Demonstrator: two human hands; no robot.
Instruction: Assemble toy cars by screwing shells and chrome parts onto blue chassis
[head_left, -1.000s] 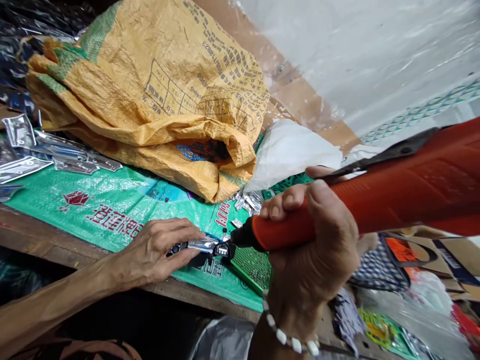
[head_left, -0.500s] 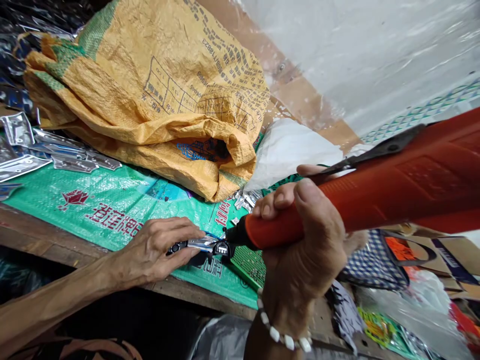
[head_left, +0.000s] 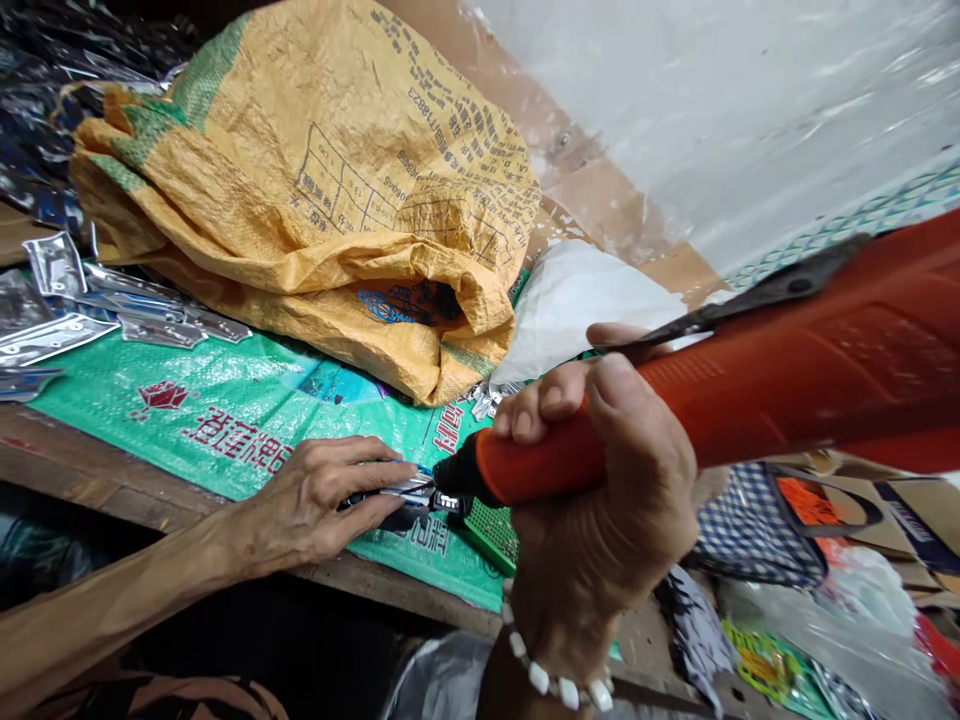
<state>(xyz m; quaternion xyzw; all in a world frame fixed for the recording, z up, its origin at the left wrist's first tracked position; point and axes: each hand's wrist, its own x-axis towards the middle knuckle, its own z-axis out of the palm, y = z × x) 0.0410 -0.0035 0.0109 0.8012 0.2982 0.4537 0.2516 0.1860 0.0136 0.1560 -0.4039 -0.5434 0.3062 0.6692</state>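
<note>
My left hand (head_left: 315, 500) is closed on a small silver-and-black metal part (head_left: 409, 488), pinning it over the green sheet with thumb and fingers. Much of the part is hidden by those fingers. A red electric screwdriver (head_left: 787, 375) is gripped in my right hand (head_left: 611, 490), which wears a white bead bracelet. The tool's black nose slants down to the left and meets the part's right end; the bit itself is hard to make out. Just right of the part lies a green perforated tray (head_left: 491, 535), partly covered by my right hand.
A yellow woven sack (head_left: 337, 210) slumps behind my hands on a green printed sheet (head_left: 225, 400). Shiny metal plates (head_left: 56, 335) are piled at left. A white bag (head_left: 592, 300) lies behind the tool. Checked cloth (head_left: 757, 525) and plastic bags (head_left: 840, 620) lie at right.
The screwdriver's nose has shifted left and slightly down, further over the metal part. My left hand keeps its hold in nearly the same spot. The view has shifted a little.
</note>
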